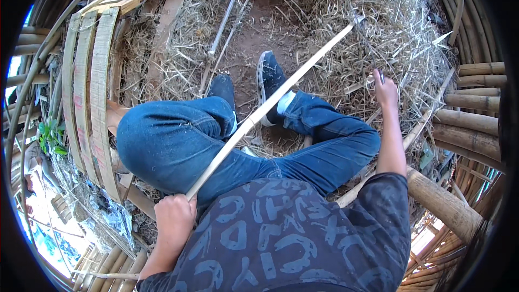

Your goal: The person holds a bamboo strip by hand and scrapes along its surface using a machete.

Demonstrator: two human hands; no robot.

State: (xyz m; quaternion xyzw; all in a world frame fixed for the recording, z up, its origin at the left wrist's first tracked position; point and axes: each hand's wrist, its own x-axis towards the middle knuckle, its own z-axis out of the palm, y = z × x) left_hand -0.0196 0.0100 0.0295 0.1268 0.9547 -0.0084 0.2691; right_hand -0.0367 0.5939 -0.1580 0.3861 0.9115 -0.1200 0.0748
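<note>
Clasping strip (275, 98), left hand (175, 215); gripping tool (382, 77), right hand (386, 93), clear of bamboo wall (467, 123).

A long, slender, pale-yellow bamboo strip (265, 109) slants diagonally; a thin, dark-bladed knife (367, 46) points toward its far end.

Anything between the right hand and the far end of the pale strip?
Nothing visible blocks it. The right hand holds a slim dark tool pointing toward the far end of the pale strip; straw lies on the ground underneath. The left hand grips the near end.
</note>
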